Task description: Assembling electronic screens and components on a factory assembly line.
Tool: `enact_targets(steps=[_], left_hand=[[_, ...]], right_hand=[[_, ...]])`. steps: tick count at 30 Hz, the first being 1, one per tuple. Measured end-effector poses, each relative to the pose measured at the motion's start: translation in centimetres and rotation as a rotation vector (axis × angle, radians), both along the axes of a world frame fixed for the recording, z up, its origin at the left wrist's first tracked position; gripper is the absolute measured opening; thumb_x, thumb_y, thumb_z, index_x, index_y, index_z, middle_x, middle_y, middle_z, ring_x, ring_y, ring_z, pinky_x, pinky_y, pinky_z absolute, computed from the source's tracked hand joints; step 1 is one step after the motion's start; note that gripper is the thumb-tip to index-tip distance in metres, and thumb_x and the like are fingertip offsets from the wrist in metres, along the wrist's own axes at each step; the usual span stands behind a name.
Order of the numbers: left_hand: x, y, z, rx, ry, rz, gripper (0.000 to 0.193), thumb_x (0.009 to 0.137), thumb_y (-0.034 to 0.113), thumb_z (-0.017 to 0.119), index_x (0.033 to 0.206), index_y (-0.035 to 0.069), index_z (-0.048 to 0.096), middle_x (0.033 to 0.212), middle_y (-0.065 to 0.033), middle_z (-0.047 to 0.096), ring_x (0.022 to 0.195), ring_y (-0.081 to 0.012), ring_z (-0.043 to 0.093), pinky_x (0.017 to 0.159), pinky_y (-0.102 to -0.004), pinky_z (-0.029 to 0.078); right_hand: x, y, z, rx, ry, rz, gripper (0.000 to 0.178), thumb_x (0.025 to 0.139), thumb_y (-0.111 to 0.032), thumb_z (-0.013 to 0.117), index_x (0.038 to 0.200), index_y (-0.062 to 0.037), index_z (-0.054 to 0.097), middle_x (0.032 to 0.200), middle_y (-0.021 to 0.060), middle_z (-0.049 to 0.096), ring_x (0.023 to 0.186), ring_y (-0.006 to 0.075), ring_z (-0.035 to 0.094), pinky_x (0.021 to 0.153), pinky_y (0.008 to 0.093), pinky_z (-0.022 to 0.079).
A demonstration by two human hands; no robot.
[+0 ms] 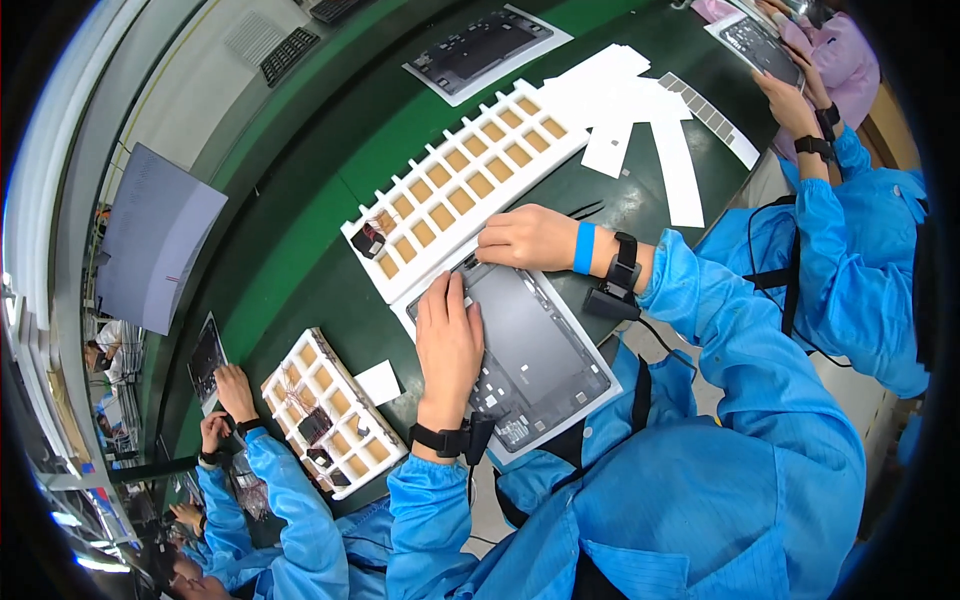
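A dark grey tablet back housing (545, 350) lies on a white sheet in front of me, its inner side up and tilted in view. My left hand (450, 335) rests along its left edge, fingers stretched out and lying flat. At the far end of the housing, my right hand (520, 240) has its fingers bent and drawn together. Its fingertips touch a dark spot by the rim; whatever they pinch there is too small or hidden to name. Black tweezers (586, 211) lie on the table just beyond my right hand.
Behind my hands stands a long white foam tray (432, 205) with small dark parts in one cell. White strips (672, 170) and another housing (485, 50) lie farther off. Co-workers sit left and right; a second foam tray (340, 400) is on the left.
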State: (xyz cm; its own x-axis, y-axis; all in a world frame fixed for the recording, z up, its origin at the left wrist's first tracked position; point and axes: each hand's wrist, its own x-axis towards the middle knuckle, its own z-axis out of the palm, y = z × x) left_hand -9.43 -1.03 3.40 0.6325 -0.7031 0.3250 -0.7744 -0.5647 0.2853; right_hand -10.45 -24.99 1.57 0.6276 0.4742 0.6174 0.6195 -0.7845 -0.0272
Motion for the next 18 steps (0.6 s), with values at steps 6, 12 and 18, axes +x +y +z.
enact_targets(steps=[6, 12, 18], left_hand=[[0.09, 0.1, -0.69, 0.009, 0.011, 0.017, 0.052, 0.09, 0.008, 0.066, 0.139, -0.003, 0.052, 0.138, -0.0184, 0.053, 0.124, -0.0368, 0.052, 0.105, -0.045, 0.044], [-0.01, -0.08, -0.93, 0.032, -0.005, -0.002, 0.054, 0.09, 0.005, 0.063, 0.143, -0.002, 0.05, 0.137, -0.0208, 0.052, 0.12, -0.0398, 0.052, 0.104, -0.0465, 0.044], [-0.16, -0.4, -0.97, 0.08, -0.028, 0.023, 0.054, 0.09, 0.003, 0.06, 0.143, 0.0, 0.052, 0.138, -0.021, 0.051, 0.12, -0.0408, 0.051, 0.103, -0.0476, 0.043]], right_hand=[[0.81, 0.39, -0.37, 0.063, -0.03, 0.045, 0.006, 0.077, -0.01, 0.066, 0.083, -0.0081, 0.066, 0.088, 0.0017, 0.06, 0.089, 0.0186, 0.064, 0.07, 0.0305, 0.058], [0.43, 0.1, -0.46, 0.066, 0.005, 0.046, 0.008, 0.076, -0.009, 0.067, 0.083, -0.0065, 0.067, 0.087, 0.0013, 0.061, 0.086, 0.018, 0.064, 0.067, 0.0301, 0.058], [0.73, 0.18, -0.71, 0.002, -0.092, 0.035, 0.009, 0.071, -0.007, 0.068, 0.08, -0.0056, 0.065, 0.083, 0.0003, 0.056, 0.081, 0.0154, 0.061, 0.06, 0.0267, 0.055]])
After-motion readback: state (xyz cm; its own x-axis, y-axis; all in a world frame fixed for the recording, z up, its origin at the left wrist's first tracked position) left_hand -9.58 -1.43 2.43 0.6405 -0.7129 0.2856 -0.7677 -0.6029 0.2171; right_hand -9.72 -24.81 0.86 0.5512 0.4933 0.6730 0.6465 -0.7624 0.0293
